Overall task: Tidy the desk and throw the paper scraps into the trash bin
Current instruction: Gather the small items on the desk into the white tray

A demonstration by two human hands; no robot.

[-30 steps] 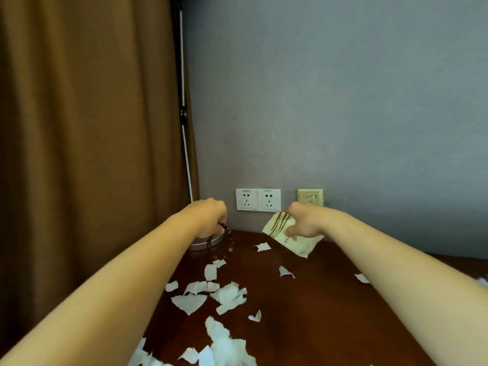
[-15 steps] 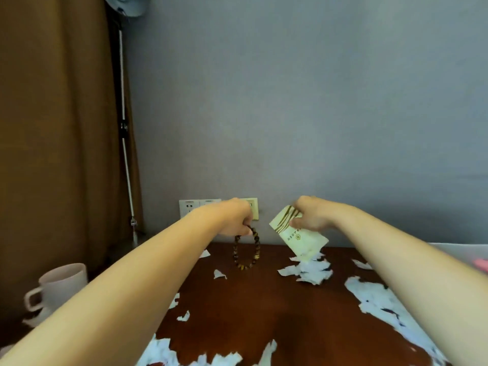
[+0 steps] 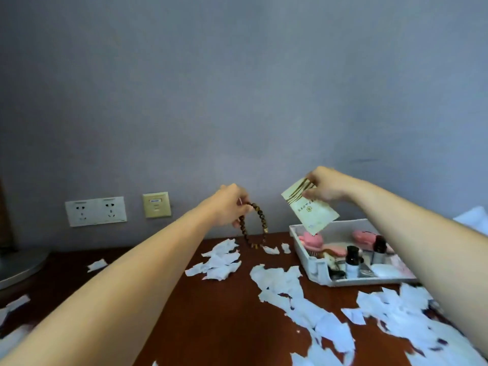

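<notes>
Brown desk (image 3: 224, 326) strewn with paper scraps (image 3: 280, 283); left grip (image 3: 228, 204) pinches a bead bracelet (image 3: 261, 215), right grip (image 3: 326, 187) pinches a cream packet (image 3: 310, 211) over the two-o'clock tray (image 3: 303, 253).

Torn white paper scraps (image 3: 280, 282) strewn across brown desk (image 3: 224, 326)

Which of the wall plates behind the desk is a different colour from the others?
The beige plate, rightmost of the three and nearest the left hand; the two sockets left of it are white.

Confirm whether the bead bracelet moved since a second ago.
Yes. The bead bracelet, held by the left hand, went rightward: from left of the wall sockets to right of them.
</notes>
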